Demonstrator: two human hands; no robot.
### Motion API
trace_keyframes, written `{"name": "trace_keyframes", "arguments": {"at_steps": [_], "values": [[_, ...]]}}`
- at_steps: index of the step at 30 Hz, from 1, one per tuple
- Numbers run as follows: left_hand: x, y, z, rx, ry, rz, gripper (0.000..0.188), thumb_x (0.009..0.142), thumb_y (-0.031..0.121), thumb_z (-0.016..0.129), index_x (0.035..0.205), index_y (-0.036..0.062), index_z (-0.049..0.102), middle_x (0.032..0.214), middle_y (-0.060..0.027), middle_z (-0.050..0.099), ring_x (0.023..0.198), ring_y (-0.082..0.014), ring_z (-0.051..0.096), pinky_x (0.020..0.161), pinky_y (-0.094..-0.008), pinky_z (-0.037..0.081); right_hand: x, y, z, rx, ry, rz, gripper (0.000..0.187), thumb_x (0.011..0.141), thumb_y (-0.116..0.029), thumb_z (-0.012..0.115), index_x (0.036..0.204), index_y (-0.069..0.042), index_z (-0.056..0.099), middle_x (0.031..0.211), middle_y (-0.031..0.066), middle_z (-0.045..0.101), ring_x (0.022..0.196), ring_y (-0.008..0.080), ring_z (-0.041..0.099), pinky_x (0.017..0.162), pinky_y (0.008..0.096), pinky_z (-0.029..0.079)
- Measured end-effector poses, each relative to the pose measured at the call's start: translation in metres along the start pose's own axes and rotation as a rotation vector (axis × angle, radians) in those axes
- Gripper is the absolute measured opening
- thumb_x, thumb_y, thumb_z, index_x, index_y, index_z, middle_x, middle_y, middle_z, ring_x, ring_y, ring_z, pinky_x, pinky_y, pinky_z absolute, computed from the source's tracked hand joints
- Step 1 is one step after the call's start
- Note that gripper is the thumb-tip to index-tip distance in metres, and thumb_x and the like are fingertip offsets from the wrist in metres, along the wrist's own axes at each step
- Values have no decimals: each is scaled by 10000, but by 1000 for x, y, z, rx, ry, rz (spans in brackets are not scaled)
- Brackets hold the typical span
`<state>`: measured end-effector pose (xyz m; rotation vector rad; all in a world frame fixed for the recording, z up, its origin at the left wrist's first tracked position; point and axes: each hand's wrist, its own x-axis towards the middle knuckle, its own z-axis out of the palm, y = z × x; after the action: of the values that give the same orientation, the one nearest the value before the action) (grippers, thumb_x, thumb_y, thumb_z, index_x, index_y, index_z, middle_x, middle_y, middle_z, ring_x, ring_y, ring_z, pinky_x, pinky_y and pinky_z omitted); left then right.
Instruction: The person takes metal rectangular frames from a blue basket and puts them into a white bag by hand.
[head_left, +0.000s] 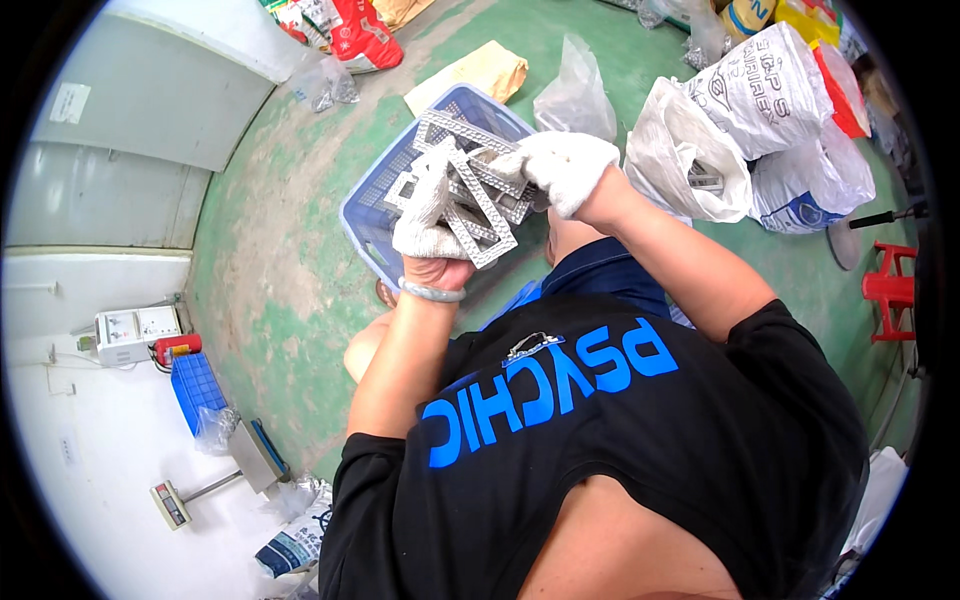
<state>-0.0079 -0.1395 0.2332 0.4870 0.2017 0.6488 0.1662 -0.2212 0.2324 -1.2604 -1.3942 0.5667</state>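
Both my hands wear white knit gloves and are together over a blue plastic basket [362,215] with perforated walls. My left hand [428,212] is closed around a bunch of silver-grey metal frames [484,222], flat pieces with rows of small holes or dimples and open triangular and rectangular middles. At the bunch's right side my right hand [566,170] is closed with its fingertips on the frames; the exact grip is partly hidden. The frames overlap at different angles, and some reach over the basket's opening. A pale bangle [432,292] circles my left wrist.
Right of the basket stand an open white sack [738,190] with metal pieces inside and other filled sacks [765,90]. A clear plastic bag [577,90] and a tan paper sack [475,75] lie beyond the basket. A red stool [888,290] is far right; a scale [255,455] stands lower left.
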Motion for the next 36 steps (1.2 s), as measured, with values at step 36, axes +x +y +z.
{"name": "trace_keyframes", "arguments": {"at_steps": [36], "values": [[3, -7, -12, 67, 55, -81, 475, 895, 228, 537, 1264, -60, 453, 1210, -257, 526, 1149, -412, 486, 1002, -554, 376, -70, 69, -159, -801, 271, 457, 312, 856, -280, 514, 975, -40, 674, 901, 149, 668, 813, 270, 616, 743, 366, 475]]}}
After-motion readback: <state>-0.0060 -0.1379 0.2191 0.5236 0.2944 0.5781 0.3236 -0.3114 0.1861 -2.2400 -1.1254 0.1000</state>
